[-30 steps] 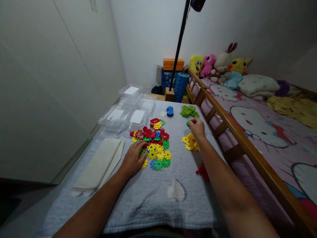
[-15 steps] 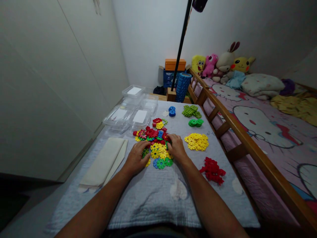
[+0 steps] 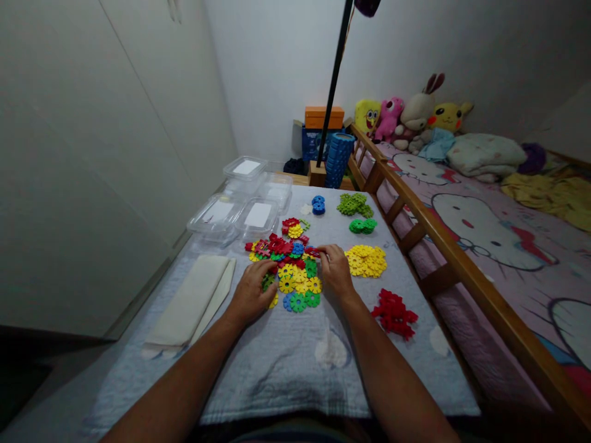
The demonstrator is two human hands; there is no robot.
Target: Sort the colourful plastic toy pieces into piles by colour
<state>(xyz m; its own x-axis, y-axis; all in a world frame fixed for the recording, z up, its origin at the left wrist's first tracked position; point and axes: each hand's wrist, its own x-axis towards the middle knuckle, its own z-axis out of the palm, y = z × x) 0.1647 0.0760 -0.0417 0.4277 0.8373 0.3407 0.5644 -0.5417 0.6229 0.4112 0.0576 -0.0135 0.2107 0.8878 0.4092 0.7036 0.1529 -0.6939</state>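
A mixed pile of plastic snowflake building discs in red, yellow, green and blue (image 3: 295, 280) lies in the middle of the table. My left hand (image 3: 253, 292) rests at the pile's left edge, thumb and fingers apart around some dark green discs (image 3: 268, 281). At the right side of the pile, my right hand (image 3: 335, 271) pinches a red building piece (image 3: 313, 251) at the fingertips. Sorted groups lie to the right: yellow discs (image 3: 367, 261), red pieces (image 3: 394, 314), green discs (image 3: 362, 226), light green pieces (image 3: 354, 204) and blue discs (image 3: 318, 205).
Clear plastic boxes (image 3: 215, 218) with white labels stand at the back left of the cloth-covered table (image 3: 272, 375). A folded cream cloth (image 3: 189, 301) lies in front of them. A wooden bed rail (image 3: 429, 252) runs along the right, and a black pole (image 3: 333, 86) rises behind.
My right hand has shifted slightly right, away from the pile, with the red piece now showing at its fingertips. Green discs it covered are visible. My left hand stays nearly in place.
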